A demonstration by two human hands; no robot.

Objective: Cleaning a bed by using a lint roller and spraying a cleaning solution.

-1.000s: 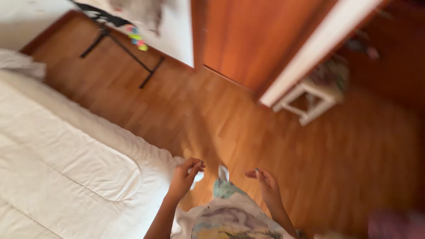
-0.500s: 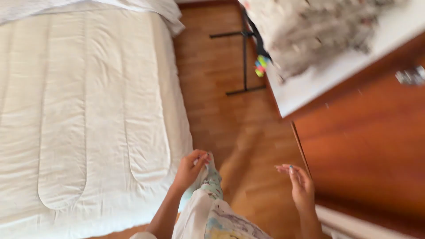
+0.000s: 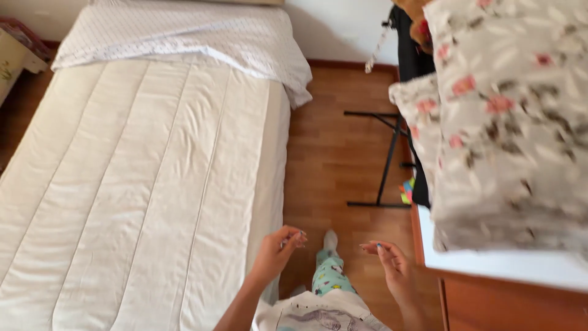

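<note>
My left hand (image 3: pixel 277 250) hovers at the lower right edge of a bare white quilted mattress (image 3: pixel 141 190), its fingers loosely curled and holding nothing. My right hand (image 3: pixel 392 265) is raised over the wooden floor (image 3: pixel 334 159) with the fingers spread, also empty. Between the two hands I see my patterned trouser leg (image 3: pixel 327 276). A white dotted pillow (image 3: pixel 184 37) lies across the head of the mattress.
A folded floral quilt (image 3: pixel 508 122) rests on a white-topped wooden cabinet (image 3: pixel 508 270) at the right. A black metal stand (image 3: pixel 386 159) is on the floor between bed and cabinet. A small piece of furniture (image 3: pixel 15 58) shows at the upper left.
My view has swung from the wooden floor and doors round to the whole bed and the cabinet. Both hands stay raised in front of me, empty.
</note>
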